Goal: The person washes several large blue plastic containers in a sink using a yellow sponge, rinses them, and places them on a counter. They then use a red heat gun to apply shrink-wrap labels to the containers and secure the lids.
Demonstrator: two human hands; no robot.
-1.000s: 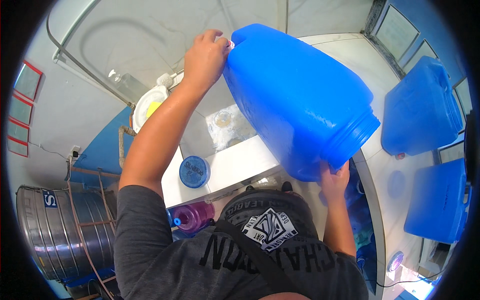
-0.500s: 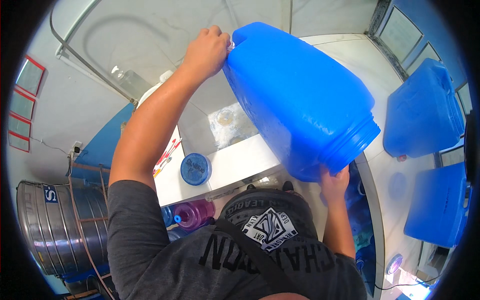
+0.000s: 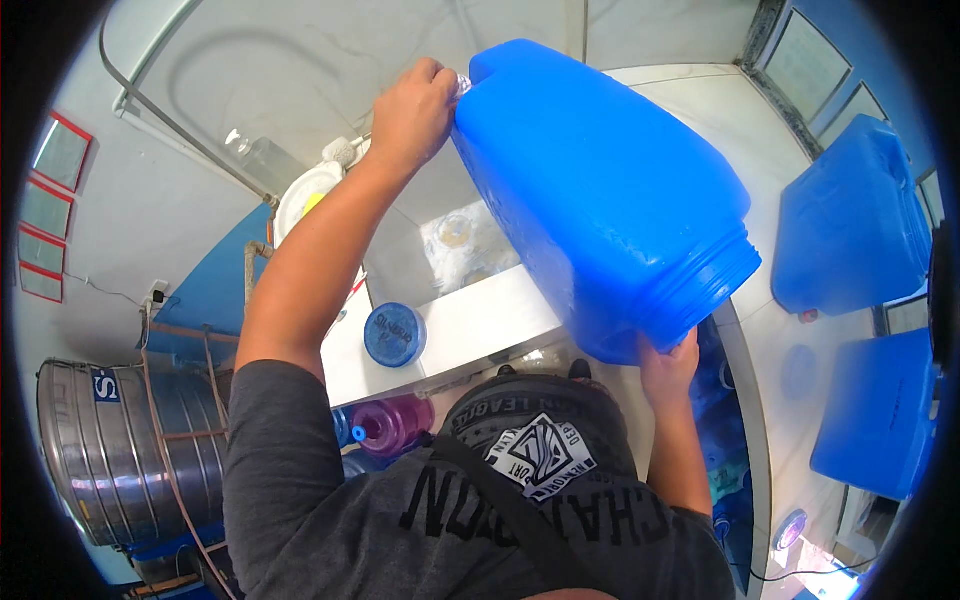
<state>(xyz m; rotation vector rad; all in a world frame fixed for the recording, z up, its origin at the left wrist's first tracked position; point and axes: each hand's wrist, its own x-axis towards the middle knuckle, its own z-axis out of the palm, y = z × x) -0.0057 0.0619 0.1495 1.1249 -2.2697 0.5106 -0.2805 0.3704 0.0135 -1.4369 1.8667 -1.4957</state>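
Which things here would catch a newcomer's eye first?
The big blue jug, tilted between the left hand at its upper end and the right hand under its threaded neck. Next, the round blue lid on the white ledge, left of the jug, and the steel tank at far left.

Lettered grey shirt (image 3: 385, 525), blue lid (image 3: 394, 335) with writing, blue label (image 3: 105, 386) on tank (image 3: 130, 465)

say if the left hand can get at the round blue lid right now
Likely yes, once the left hand lets go at the far end of the blue container; the round blue lid sits uncovered on the white ledge.
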